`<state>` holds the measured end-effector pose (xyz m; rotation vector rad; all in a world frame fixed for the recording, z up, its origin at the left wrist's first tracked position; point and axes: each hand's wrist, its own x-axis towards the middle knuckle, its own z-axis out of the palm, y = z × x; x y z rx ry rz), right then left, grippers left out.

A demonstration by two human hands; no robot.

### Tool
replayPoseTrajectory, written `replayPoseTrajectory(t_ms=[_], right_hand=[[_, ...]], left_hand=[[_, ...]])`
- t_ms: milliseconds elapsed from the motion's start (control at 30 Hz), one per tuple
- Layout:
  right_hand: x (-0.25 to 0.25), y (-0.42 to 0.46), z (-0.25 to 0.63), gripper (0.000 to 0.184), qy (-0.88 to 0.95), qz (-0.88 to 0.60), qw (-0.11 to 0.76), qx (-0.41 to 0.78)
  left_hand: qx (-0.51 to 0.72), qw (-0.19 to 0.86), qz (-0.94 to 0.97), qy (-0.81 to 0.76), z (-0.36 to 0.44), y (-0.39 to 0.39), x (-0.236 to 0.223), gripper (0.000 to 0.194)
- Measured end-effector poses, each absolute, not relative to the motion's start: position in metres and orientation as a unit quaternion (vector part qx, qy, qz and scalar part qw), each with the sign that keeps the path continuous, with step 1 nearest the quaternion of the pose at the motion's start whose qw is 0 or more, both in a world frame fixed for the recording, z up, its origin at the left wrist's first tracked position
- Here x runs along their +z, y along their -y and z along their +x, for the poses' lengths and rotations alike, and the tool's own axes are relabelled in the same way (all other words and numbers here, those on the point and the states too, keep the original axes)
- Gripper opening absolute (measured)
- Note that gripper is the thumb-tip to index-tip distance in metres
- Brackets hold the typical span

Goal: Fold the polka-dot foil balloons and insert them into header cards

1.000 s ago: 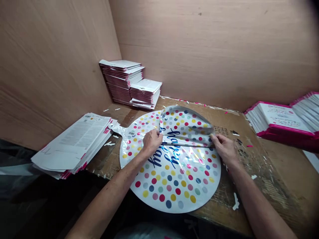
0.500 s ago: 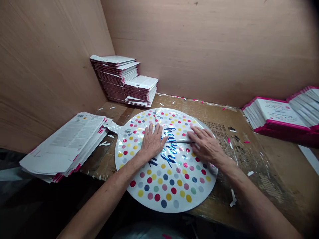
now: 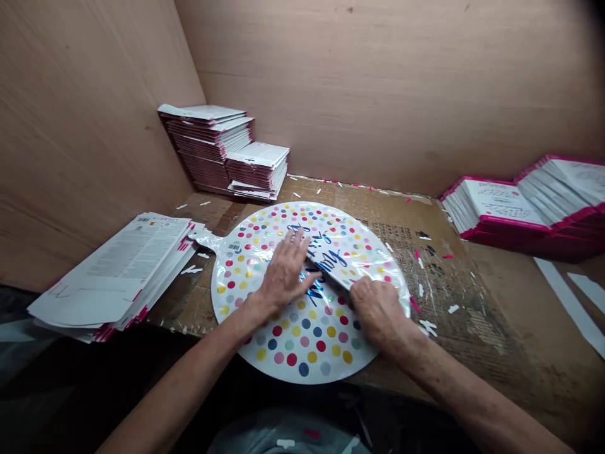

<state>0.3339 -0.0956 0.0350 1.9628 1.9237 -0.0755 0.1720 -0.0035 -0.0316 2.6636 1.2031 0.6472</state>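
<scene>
A round, flat foil balloon (image 3: pixel 307 343) with coloured dots and blue lettering lies on the cardboard-covered bench, its narrow neck pointing left. My left hand (image 3: pixel 285 270) rests on its middle with the fingers stretched out and the thumb apart. Closed in a fist, my right hand (image 3: pixel 378 308) grips a raised fold of the foil right of the lettering. A dark crease runs from that fist up toward my left fingers. Part of the lettering is hidden under my left hand.
Stacked white-and-pink card packs (image 3: pixel 203 151) stand in the back left corner. A fanned pile of printed cards (image 3: pixel 113 265) lies at the left edge. More pink-edged packs (image 3: pixel 505 208) sit at the right. Paper scraps (image 3: pixel 428 326) litter the cardboard (image 3: pixel 454 359); wooden panels (image 3: pixel 321 88) wall the bench.
My right hand has gone from loosely curled fingers on the foil to a fist on a fold, moving slightly down. A folded-over section at the top of the balloon now lies spread out.
</scene>
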Motion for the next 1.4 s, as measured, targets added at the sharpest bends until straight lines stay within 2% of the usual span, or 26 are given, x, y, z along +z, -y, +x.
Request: replayPoseTrajectory(t_ms=[67, 133, 200, 267, 300, 367, 467, 567, 700, 833, 933, 1067, 1167, 1233, 1300, 1400], right_hand=[[0.035, 0.106, 0.320, 0.039, -0.707, 0.696, 0.124, -0.035], [0.031, 0.117, 0.321, 0.054, -0.786, 0.612, 0.004, -0.083], [0.021, 0.127, 0.335, 0.081, -0.864, 0.474, -0.109, -0.131], [0.006, 0.129, 0.354, 0.097, -0.894, 0.401, -0.157, -0.122], [-0.002, 0.126, 0.361, 0.093, -0.897, 0.399, -0.162, -0.099], [-0.018, 0.112, 0.367, 0.073, -0.897, 0.408, -0.159, -0.055], [-0.030, 0.088, 0.355, 0.049, -0.915, 0.370, -0.158, -0.036], [-0.026, 0.081, 0.336, 0.035, -0.932, 0.325, -0.154, -0.027], [-0.017, 0.089, 0.325, 0.038, -0.923, 0.344, -0.164, -0.056], [-0.014, 0.069, 0.310, 0.035, -0.827, 0.493, -0.202, -0.179], [-0.016, 0.038, 0.289, 0.045, -0.748, 0.618, -0.157, -0.186], [-0.020, 0.005, 0.266, 0.053, -0.723, 0.664, -0.081, -0.171], [-0.018, -0.006, 0.264, 0.052, -0.733, 0.650, -0.060, -0.193], [-0.014, -0.005, 0.270, 0.051, -0.739, 0.637, -0.042, -0.213], [-0.010, 0.004, 0.276, 0.047, -0.743, 0.641, -0.036, -0.189], [-0.007, 0.032, 0.273, 0.037, -0.766, 0.636, -0.094, -0.022]], left_hand=[[0.253, 0.039, 0.913, -0.317, 0.169, 0.032, -0.031, 0.054], [0.271, 0.044, 0.912, -0.306, 0.158, 0.055, -0.034, 0.035], [0.286, 0.082, 0.888, -0.352, 0.140, 0.066, -0.038, 0.028], [0.299, 0.124, 0.862, -0.389, 0.117, 0.070, -0.042, 0.025], [0.306, 0.136, 0.854, -0.397, 0.106, 0.071, -0.043, 0.026], [0.314, 0.135, 0.854, -0.392, 0.085, 0.073, -0.044, 0.031], [0.311, 0.083, 0.858, -0.400, 0.064, 0.081, -0.045, 0.040], [0.313, 0.047, 0.835, -0.450, 0.054, 0.092, -0.045, 0.044], [0.311, 0.108, 0.830, -0.451, 0.048, 0.092, -0.046, 0.033], [0.363, 0.119, 0.774, -0.505, 0.051, 0.082, -0.057, 0.024], [0.388, 0.109, 0.691, -0.600, 0.058, 0.082, -0.066, 0.035], [0.367, 0.072, 0.654, -0.657, 0.066, 0.088, -0.057, 0.059], [0.318, 0.002, 0.746, -0.586, 0.065, 0.083, -0.037, 0.061], [0.242, 0.008, 0.825, -0.511, 0.061, 0.071, -0.031, 0.060], [0.164, 0.038, 0.856, -0.489, 0.059, 0.058, -0.033, 0.058], [0.111, 0.061, 0.847, -0.517, 0.058, 0.045, -0.045, 0.057]])
